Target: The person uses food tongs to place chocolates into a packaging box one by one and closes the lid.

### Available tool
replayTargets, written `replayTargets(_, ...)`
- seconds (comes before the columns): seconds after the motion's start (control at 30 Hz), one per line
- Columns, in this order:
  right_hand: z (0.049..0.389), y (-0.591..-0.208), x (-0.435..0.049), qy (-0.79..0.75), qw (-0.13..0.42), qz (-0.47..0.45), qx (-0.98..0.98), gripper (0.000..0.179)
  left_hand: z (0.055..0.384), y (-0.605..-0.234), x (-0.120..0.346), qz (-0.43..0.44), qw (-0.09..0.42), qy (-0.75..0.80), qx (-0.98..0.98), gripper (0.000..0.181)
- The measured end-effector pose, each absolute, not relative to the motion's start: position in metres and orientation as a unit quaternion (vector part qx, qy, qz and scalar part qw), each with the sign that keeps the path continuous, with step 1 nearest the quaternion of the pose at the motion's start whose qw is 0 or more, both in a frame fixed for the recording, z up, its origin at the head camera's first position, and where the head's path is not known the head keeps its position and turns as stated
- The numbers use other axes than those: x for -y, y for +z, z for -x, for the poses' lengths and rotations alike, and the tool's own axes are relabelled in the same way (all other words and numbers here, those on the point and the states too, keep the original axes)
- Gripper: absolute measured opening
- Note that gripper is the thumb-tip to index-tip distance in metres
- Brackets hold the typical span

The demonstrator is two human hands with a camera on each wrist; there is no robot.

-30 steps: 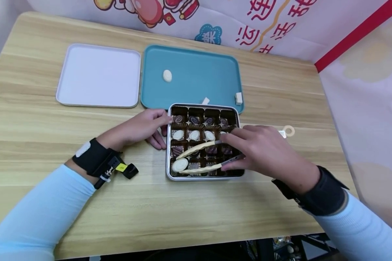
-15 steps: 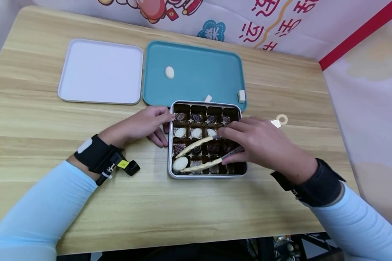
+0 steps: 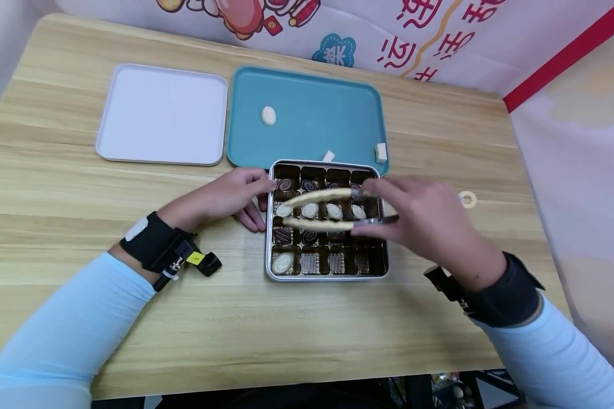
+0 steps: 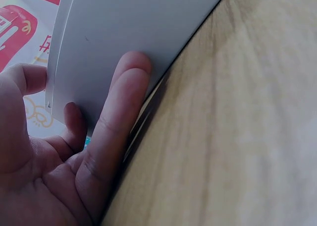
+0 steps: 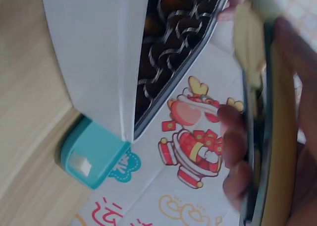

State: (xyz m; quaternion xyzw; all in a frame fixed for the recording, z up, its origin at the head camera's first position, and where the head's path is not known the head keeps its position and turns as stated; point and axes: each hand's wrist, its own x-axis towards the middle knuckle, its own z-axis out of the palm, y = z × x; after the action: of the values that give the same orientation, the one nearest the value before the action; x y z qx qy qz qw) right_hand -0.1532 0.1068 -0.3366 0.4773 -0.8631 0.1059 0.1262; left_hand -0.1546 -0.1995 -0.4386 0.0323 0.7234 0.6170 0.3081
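My right hand (image 3: 430,218) grips a pair of cream-armed tongs (image 3: 319,225), their arms apart with nothing between the tips. The tongs hang over the second row of a chocolate tin (image 3: 328,278) with a dark compartment insert. Several white oval chocolates (image 3: 334,211) lie in that row, and another white oval chocolate (image 3: 283,263) sits in the front left compartment. Dark swirl chocolates (image 3: 285,185) fill the back row. My left hand (image 3: 240,196) touches the tin's left side; in the left wrist view its fingers (image 4: 124,97) press on the tin's grey wall (image 4: 143,23).
Behind the tin lies a teal tray (image 3: 322,94) with a white oval piece (image 3: 268,116) and small white blocks (image 3: 381,153) near its right edge. A white tray (image 3: 164,111) lies left of it. A printed cloth (image 3: 368,23) hangs at the table's back edge.
The tongs have moved away from the white oval chocolate in the front left compartment, back over the second row, with the right hand shifted away too. The left hand stays at the tin.
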Motion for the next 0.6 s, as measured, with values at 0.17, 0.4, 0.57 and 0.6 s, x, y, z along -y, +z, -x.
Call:
replayTargets(0.17, 0.182, -0.333, -0.094, 0.102, 0.118, -0.382, 0.911, 0.06, 0.153, -0.436, 0.199, -0.03, 0.312, 0.614, -0.725, 0.044)
replayTargets(0.4, 0.229, -0.334, -0.051, 0.017, 0.081, -0.305, 0.949, 0.064, 0.152, -0.433, 0.197, -0.028, 0.312, 0.616, -0.723, 0.042)
replayTargets(0.57, 0.248, -0.338, -0.023, -0.031, 0.018, -0.279, 0.96, 0.062, 0.152, -0.434, 0.196, -0.025, 0.313, 0.621, -0.718, 0.041)
replayTargets(0.6, 0.25, -0.338, -0.019, -0.038, 0.005, -0.273, 0.961, 0.062, 0.151, -0.434, 0.196, -0.025, 0.313, 0.622, -0.717, 0.042)
